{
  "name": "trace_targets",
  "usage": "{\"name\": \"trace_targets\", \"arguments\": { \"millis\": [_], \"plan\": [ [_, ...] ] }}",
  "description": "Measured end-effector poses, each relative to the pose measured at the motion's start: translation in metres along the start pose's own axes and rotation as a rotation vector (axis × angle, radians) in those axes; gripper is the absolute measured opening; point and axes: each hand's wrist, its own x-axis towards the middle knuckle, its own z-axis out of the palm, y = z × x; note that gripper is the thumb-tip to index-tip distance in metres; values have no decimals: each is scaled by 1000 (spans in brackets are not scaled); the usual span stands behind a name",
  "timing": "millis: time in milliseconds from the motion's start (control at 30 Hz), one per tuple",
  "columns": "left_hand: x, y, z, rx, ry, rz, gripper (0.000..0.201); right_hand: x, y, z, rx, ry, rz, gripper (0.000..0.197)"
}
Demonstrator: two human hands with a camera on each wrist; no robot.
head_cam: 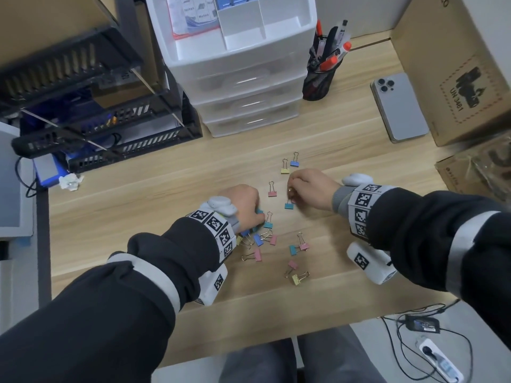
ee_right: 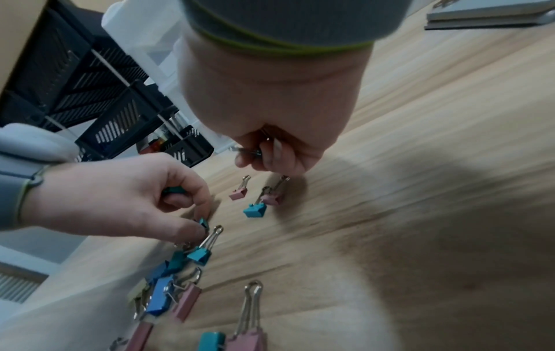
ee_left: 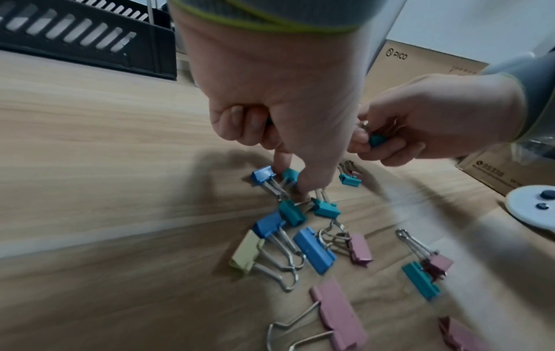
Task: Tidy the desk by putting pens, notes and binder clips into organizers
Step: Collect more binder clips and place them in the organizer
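Gathering binder clips [head_cam: 265,241] mid-desk: left hand [head_cam: 243,203] pinching teal ones, palm already holding some; right hand [head_cam: 309,189] curled around a few, batching for one trip to the far drawer organizer [head_cam: 240,31].

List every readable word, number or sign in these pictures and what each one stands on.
"UN 3481": on the cardboard box at the right.
"Notes": on the note pads in the white drawer organizer.
"PICO": on the brown carton.
Print on the lower carton: too blurred.
Wrist marker squares: patterns, no words.
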Motion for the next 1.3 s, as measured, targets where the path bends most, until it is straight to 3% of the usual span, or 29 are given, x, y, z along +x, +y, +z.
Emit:
{"name": "trace_targets", "arguments": {
  "millis": [100, 233, 333, 433, 533, 700, 900, 1000, 1100, 1300],
  "plan": [
    [-3, 2, -5, -94, 11, -40, 31, -4, -4, -3, 245, -13, 52, 28],
    [-6, -7, -7, -243, 8, -73, 34, -3, -3, -3, -76, -20, -38, 28],
    [-16, -20, -9, -263, -32, -50, 44, -2, 0, -3, -294, -54, -139, 4],
    [-22, -25, -7, -201, -11, -48, 48, -5, 4, -1, -548, -172, -152, 30],
    [-24, -27, 1, -154, 3, -12, 40, -3, 4, 1, -718, -182, -206, 39],
    [-34, -26, 3, -155, -35, 7, 24, -1, 2, 3, -774, -160, -264, 11],
    [-35, -21, 0, -244, -76, -41, 15, -7, -13, 7, -401, -21, -129, 39],
    [-34, -23, 0, -268, -81, -13, 12, -2, -18, 13, -16, -118, 37, 23],
    [-35, -24, 2, -250, -63, 40, 6, 3, -21, 20, 360, -207, 209, 22],
    [-32, -22, 9, -165, -6, 149, 25, -4, -19, 24, 339, -237, 167, 21]
  ]
}}
